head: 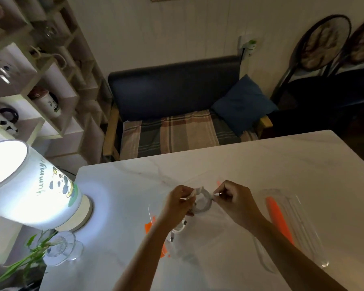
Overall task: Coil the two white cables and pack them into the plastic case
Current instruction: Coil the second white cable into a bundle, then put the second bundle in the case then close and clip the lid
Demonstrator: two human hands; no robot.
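Both hands hold one white cable (pixel 204 201) above the white table, wound into a small loop. My left hand (pixel 180 201) pinches the loop's left side and a plug end. My right hand (pixel 234 199) pinches the right side of the loop near another plug. Under my left wrist lies a second white cable (pixel 180 227), loosely coiled inside the clear plastic case base (pixel 156 208), which has orange clips. The clear case lid (pixel 298 225), with an orange strip, lies open-side up to the right of my right forearm.
A lit lamp with a panda shade (pixel 29 185) stands at the table's left edge. A glass vase with green stems (pixel 61 248) sits in front of it. Beyond the marble table (pixel 261 164) are a dark sofa, a blue cushion and shelves with mugs.
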